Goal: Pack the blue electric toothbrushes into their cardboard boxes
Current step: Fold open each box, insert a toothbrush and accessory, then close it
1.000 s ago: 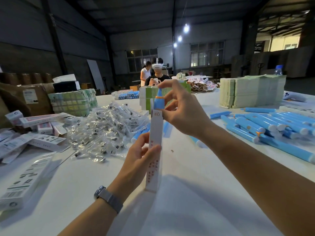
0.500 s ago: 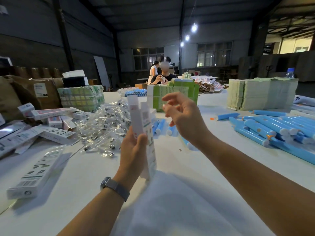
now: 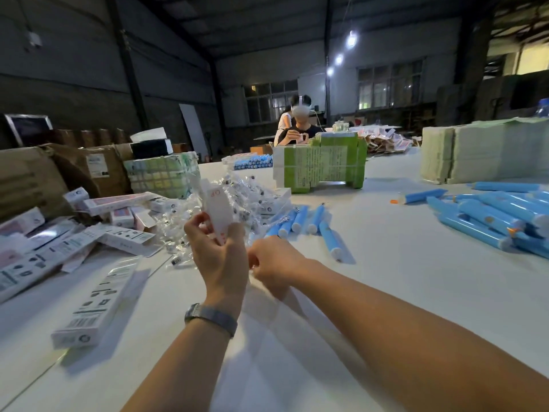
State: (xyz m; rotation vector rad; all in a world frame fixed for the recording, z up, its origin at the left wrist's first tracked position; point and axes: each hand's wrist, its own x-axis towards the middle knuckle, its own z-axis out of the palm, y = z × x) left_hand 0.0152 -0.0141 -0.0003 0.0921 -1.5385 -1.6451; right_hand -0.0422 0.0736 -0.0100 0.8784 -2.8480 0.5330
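Above the near middle of the white tabletop (image 3: 401, 286), the left hand (image 3: 221, 260) holds a slim white box (image 3: 217, 208) upright, fingers and thumb curled round its lower part; red lettering shows near the box top. The right hand (image 3: 274, 267) sits just beside it, low, fingers curled; whether it pinches anything cannot be told. Wristwatch (image 3: 211, 318) on the left wrist. Blue toothbrushes: four loose ones (image 3: 300, 218) lie just beyond the hands; a larger pile (image 3: 499, 215) lies at far right. A heap of clear plastic packets (image 3: 237, 191) lies behind the held box. Flat printed boxes (image 3: 89, 307) lie scattered at left. A green carton stack (image 3: 323, 165) stands mid-table.
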